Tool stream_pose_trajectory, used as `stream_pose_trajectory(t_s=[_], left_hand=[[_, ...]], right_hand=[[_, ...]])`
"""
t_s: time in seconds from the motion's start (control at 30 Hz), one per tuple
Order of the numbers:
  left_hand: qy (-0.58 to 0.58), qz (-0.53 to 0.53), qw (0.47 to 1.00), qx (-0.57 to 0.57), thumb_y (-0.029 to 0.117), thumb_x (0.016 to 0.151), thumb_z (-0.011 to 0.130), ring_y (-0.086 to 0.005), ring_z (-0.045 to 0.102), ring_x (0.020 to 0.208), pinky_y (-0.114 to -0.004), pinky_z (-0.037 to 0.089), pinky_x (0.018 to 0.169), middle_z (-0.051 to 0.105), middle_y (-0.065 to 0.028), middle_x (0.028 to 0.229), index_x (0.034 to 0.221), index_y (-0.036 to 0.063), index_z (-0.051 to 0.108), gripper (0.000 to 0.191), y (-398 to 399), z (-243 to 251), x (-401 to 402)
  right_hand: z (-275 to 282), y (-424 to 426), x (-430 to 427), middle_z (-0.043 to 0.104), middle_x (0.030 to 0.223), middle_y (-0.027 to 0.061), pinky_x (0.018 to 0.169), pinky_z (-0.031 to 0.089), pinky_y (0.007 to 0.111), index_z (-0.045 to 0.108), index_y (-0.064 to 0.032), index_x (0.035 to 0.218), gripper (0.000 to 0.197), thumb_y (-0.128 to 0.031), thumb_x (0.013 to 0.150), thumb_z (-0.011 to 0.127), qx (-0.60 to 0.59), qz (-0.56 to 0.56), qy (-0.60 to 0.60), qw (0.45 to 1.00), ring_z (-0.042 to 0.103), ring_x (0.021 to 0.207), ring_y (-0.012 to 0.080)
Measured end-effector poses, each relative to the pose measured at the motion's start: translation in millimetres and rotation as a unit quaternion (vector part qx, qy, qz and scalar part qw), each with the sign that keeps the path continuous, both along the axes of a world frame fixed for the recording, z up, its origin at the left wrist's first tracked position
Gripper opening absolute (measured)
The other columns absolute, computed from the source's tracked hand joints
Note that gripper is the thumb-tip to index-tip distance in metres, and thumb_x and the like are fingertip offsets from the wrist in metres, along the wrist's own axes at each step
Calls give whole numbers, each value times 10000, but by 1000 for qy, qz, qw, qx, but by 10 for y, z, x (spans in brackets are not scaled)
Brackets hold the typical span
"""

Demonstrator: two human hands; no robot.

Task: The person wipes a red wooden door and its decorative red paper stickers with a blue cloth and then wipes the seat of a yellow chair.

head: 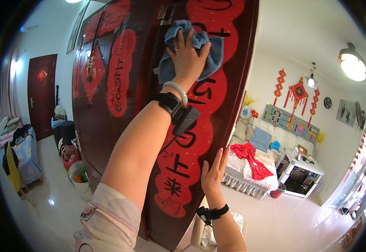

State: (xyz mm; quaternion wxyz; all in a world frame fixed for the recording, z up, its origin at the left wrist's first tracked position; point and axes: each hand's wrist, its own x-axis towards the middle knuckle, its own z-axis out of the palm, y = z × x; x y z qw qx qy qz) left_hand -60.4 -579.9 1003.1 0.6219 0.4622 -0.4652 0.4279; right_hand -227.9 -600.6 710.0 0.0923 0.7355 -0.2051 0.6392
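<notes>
A blue cloth (213,60), bunched at its top, lies against the upper part of a dark red wooden door or panel (239,72). My left hand (187,56) presses on it with spread fingers; a pale bangle and a black strapped device are at that wrist. Under and beside the cloth runs a long red paper strip (214,91) with black handwritten characters, its surface scuffed. Lower down, my right hand (214,176) rests flat against the panel's right edge with nothing held, a black strap on its wrist.
At left, a dark door (88,151) carries more red paper decorations; a white bin (79,176) and a red basket (68,157) stand beside it. On the right are a sofa (249,186) with red fabric and a white-framed table (306,170). A pale chair or stool (197,234) is below.
</notes>
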Motion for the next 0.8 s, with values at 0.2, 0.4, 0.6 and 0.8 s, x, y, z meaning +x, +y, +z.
stream_pose_trajectory(t_s=[0.2, 0.4, 0.6, 0.8], left_hand=[[-31, 57, 998, -24, 527, 935, 411, -421, 217, 1374, -617, 139, 1086, 213, -235, 1495, 1429, 124, 313, 645, -86, -463, 14], [-38, 81, 996, -9, 458, 916, 485, -421, 299, 1333, -610, 188, 1073, 262, -251, 1463, 1422, 98, 321, 642, -60, -1064, 101], [-45, 63, 997, 19, 418, 925, 488, -433, 218, 1362, -610, 178, 1071, 255, -274, 1452, 1429, 57, 291, 650, -17, -1550, 60], [-35, 52, 997, 48, 399, 933, 479, -439, 189, 1369, -618, 151, 1076, 220, -305, 1448, 1433, 33, 267, 655, 39, -1943, 41]], right_hand=[[-6, -34, -10, 242, 1444, 319, 1082, 293, 463, 327, 25, 1392, 655, -32, 813, 629, 11, 43, -34, 998, 296, 1326, 463], [11, 0, 35, 203, 1473, 296, 1089, 287, 431, 296, 23, 1410, 671, 21, 809, 593, 17, 45, -31, 998, 267, 1349, 443], [15, 4, 26, 227, 1467, 287, 1081, 298, 439, 330, 17, 1394, 653, 21, 801, 604, 13, 51, -56, 997, 292, 1337, 440], [-12, 11, 18, 207, 1477, 289, 1099, 265, 435, 281, 14, 1421, 662, 32, 824, 566, 33, 46, -45, 997, 257, 1357, 439]])
